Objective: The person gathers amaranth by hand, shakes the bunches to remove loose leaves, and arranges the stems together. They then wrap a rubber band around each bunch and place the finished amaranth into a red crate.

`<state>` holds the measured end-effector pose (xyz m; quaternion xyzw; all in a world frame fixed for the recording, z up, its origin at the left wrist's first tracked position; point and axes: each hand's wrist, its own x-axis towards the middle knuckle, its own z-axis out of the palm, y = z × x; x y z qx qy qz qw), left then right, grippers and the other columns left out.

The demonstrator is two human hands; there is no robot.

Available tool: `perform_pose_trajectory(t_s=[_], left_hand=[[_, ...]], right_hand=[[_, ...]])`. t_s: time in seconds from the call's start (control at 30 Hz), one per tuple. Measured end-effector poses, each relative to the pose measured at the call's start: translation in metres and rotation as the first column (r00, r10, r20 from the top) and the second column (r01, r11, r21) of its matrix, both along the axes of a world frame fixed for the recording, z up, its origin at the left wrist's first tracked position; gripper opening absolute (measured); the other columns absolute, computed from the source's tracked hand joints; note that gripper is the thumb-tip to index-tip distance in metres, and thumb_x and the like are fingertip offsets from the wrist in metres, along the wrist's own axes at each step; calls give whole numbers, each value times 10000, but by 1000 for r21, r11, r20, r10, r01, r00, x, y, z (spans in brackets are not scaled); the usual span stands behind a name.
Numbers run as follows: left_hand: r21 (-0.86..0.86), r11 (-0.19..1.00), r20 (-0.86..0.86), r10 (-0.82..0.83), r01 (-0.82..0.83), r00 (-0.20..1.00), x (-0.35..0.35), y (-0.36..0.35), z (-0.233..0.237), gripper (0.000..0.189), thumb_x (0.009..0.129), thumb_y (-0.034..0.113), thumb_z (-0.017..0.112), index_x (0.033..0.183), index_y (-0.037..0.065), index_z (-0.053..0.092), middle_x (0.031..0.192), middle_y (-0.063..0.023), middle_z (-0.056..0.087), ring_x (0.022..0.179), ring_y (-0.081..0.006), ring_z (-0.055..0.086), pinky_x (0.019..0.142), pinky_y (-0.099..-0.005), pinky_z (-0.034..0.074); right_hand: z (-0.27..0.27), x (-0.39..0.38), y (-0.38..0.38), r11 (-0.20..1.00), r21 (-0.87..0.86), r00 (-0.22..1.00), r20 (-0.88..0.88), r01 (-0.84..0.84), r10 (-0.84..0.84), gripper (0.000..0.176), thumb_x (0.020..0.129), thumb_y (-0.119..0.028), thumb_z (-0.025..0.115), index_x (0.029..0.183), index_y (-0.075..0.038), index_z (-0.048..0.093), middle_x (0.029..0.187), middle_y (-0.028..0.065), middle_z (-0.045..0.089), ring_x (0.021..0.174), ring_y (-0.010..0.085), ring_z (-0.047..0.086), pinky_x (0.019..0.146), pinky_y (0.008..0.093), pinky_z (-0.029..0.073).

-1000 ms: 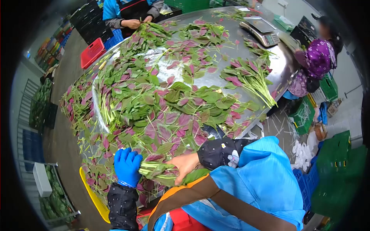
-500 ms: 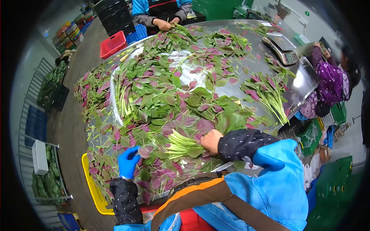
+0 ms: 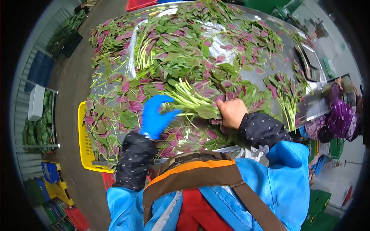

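Observation:
My right hand (image 3: 233,112), bare, is wrapped round a bunch of red amaranth (image 3: 192,97). The bunch's pale green cut stems point left, and its green and purple leaves spread to the right behind the hand. Beside the stem ends is my left hand (image 3: 155,117) in a blue glove, its thumb and fingers apart in a curve, with nothing visible between them. Loose amaranth leaves (image 3: 133,106) lie beneath both hands on the metal table (image 3: 246,75).
A yellow crate (image 3: 88,148) stands at the table's left edge. Another amaranth bunch (image 3: 287,100) lies to the right, near a scale (image 3: 310,65). Clear plastic film (image 3: 133,52) shows among the heaped leaves. A person in a purple patterned top (image 3: 341,117) is at the far right.
The view has tipped down and shifted. My left hand has moved right to the stem ends and no longer has a leaf at its fingertips. My right hand still grips the bunch.

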<state>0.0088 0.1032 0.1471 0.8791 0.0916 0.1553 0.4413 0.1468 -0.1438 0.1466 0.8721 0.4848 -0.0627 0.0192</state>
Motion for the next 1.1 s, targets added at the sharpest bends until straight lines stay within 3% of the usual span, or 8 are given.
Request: perform_pose_trajectory(t_s=[0.17,0.3,0.37,0.47,0.6,0.7,0.9,1.1], left_hand=[[544,832,135,-214,108,967,36,-63,-1,268,656,312,719,897,205,673,1171,-161,533,1123,-368,462,1008,-545,230],[290,944,-133,-125,159,983,33,-15,-64,164,709,228,678,862,171,681,908,-103,651,847,-279,621,779,-390,475],[340,938,-17,70,-61,997,22,12,-84,143,724,189,662,862,157,679,763,-70,659,691,-254,633,621,-341,495],[-64,956,10,289,-288,957,15,45,-89,127,742,218,658,849,157,687,775,-70,663,684,-267,629,631,-357,488],[194,976,-196,139,-101,971,8,9,-23,353,692,479,677,716,127,701,728,-101,649,627,-255,612,572,-357,456],[667,733,-252,52,134,966,11,-38,-4,446,642,577,659,712,139,704,735,-115,652,630,-292,610,557,-316,456],[54,995,-523,-47,88,851,9,-46,-50,374,656,436,717,783,86,697,706,-134,636,626,-293,604,571,-386,445],[123,991,-330,88,-49,940,10,-4,-80,207,658,181,723,772,14,676,656,-122,635,570,-177,563,587,-329,445]], right_hand=[[11,-14,0,999,41,999,-46,-22,24,314,574,-167,634,838,-40,524,608,143,585,578,329,594,525,438,458],[20,-16,-10,996,-91,983,-180,22,-38,346,606,-208,634,898,-36,562,698,156,634,659,320,633,582,434,489],[25,-17,-13,984,-175,979,-195,27,-61,365,622,-244,639,925,-50,577,747,165,643,698,317,639,609,435,494],[30,-19,-16,985,-169,965,-253,25,-68,353,632,-244,634,921,-49,584,777,168,646,738,322,638,636,436,494],[32,-21,-5,984,-179,962,-264,23,-70,340,634,-227,630,917,-43,583,786,164,648,760,324,636,653,435,494],[28,-24,2,990,-140,967,-251,4,-40,337,633,-216,630,916,-39,583,780,165,647,760,321,637,658,433,494],[11,-21,-12,989,-148,952,-302,13,-58,376,580,-207,645,919,-54,589,760,149,640,747,331,630,632,435,488],[2,-22,-22,987,-160,914,-398,10,-74,421,550,-309,770,848,-34,658,861,135,658,844,294,632,714,398,502]])
